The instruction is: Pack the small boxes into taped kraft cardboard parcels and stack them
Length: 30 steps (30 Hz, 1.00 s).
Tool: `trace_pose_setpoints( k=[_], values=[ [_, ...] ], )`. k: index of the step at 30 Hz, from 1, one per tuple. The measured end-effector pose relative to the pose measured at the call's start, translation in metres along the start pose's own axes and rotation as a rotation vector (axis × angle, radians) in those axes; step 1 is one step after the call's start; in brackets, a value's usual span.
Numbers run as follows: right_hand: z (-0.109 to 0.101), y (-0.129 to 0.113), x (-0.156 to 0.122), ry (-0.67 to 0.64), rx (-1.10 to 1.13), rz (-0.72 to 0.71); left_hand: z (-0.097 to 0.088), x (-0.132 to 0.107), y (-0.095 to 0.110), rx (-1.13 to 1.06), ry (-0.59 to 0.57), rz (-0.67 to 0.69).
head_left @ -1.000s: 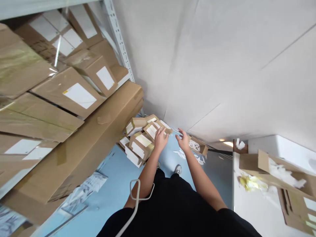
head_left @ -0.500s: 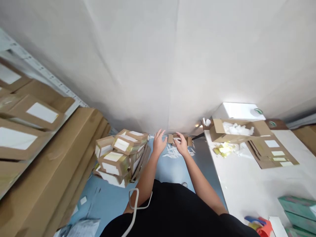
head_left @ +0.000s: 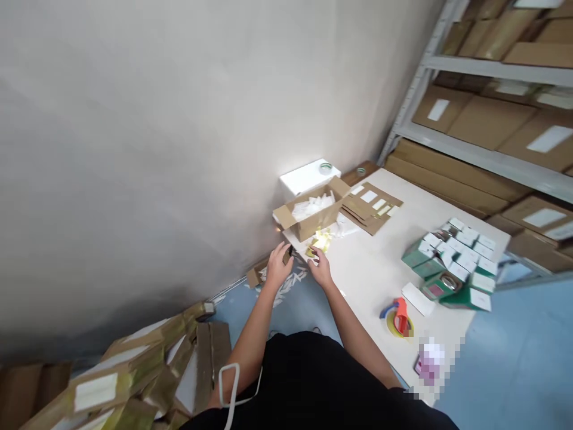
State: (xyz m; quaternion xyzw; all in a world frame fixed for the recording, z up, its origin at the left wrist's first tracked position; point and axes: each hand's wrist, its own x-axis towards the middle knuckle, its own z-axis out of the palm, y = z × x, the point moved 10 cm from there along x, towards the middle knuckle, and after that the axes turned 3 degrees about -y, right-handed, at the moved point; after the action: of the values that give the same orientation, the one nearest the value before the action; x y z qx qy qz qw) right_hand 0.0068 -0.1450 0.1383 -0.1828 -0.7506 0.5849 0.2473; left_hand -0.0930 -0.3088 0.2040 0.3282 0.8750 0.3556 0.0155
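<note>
My left hand (head_left: 278, 267) and my right hand (head_left: 319, 269) are held out side by side at the near corner of the white table (head_left: 380, 269). Both have their fingers loosely apart and I see nothing in them. The right hand hovers over the table's corner, next to yellow tape scraps (head_left: 320, 240). The left hand is just off the table's edge, above white scraps (head_left: 286, 285) on the blue floor. An open cardboard box (head_left: 308, 218) with white filling stands just beyond the hands.
Flattened cartons (head_left: 369, 206), stacked green boxes (head_left: 452, 260), a red tape dispenser (head_left: 398, 315) and a white slip (head_left: 416, 298) lie on the table. Taped brown parcels (head_left: 134, 370) are piled at lower left. Shelving with cartons (head_left: 492, 113) stands at right. A white wall is ahead.
My view has swung right, from the parcel pile and left shelving to the white table. Both hands have travelled along, still out in front and empty.
</note>
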Motion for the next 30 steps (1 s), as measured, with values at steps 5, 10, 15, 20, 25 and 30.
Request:
trace_pose_setpoints(
  k=[5,10,15,20,25,30],
  values=[
    [-0.081,0.033,-0.015,0.195,-0.012,0.098,0.07,0.038,0.058,-0.042,-0.157,0.131],
    [-0.159,0.057,-0.035,0.394,-0.059,0.205,0.15,0.065,0.106,-0.117,-0.337,0.235],
    [-0.235,0.061,-0.046,0.626,-0.133,0.26,0.224,0.092,0.163,-0.214,-0.521,0.376],
    [-0.285,0.053,-0.049,0.828,-0.196,0.311,0.279,0.121,0.221,-0.289,-0.678,0.51],
    [-0.311,0.048,-0.054,0.963,-0.258,0.363,0.317,0.13,0.256,-0.361,-0.8,0.61],
    [-0.322,0.064,-0.09,1.082,-0.308,0.495,0.354,0.113,0.259,-0.366,-0.958,0.633]
  ],
)
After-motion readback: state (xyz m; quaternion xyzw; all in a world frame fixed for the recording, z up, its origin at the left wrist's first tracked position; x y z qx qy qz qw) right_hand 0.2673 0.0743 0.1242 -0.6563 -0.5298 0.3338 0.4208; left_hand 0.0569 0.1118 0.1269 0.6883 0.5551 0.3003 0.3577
